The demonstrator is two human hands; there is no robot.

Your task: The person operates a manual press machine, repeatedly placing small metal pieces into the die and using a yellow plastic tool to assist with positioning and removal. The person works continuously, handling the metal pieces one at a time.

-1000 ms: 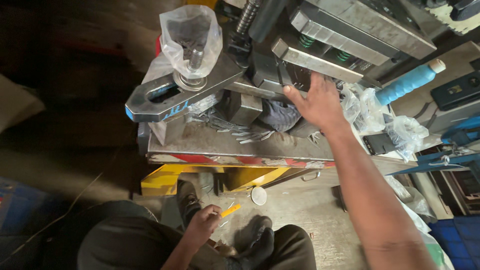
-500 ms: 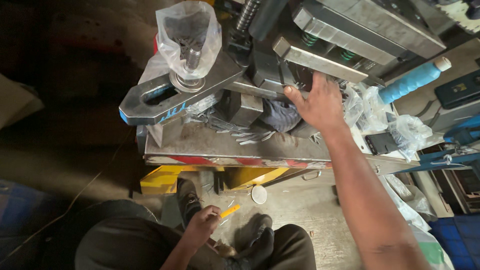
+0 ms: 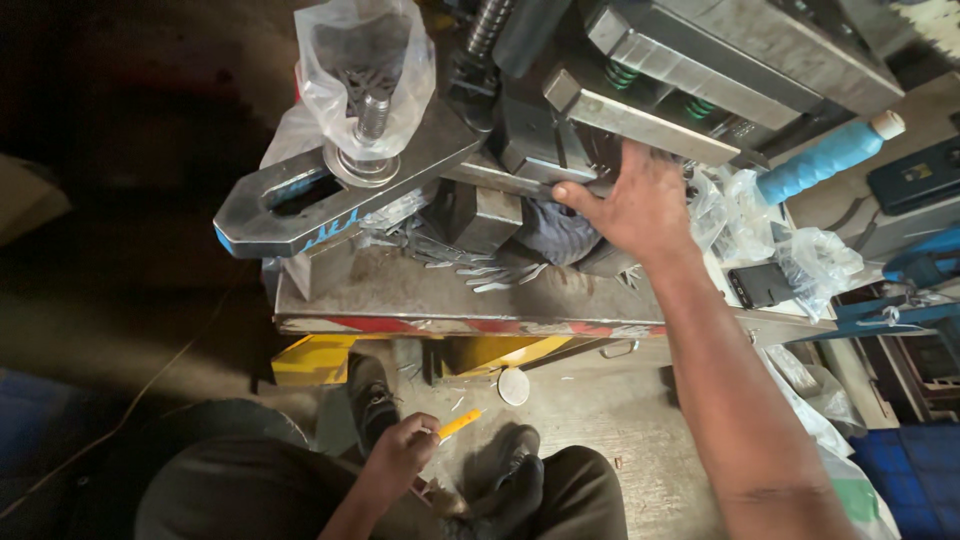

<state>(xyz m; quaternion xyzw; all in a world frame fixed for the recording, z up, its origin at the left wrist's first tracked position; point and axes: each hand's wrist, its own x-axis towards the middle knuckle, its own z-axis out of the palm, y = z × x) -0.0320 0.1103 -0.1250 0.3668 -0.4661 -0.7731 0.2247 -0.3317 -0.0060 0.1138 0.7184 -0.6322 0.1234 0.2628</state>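
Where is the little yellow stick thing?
The thin yellow stick is low in the head view, held in the left hand down by the person's black shoes, below the grey metal press table.

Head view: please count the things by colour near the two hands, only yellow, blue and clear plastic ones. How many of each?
Yellow: 2, the stick in the left hand and the machine base.
Blue: 1, the wrapped handle beyond the right hand.
Clear plastic: 3, the bag over the bolt and two crumpled bags.
Total: 6
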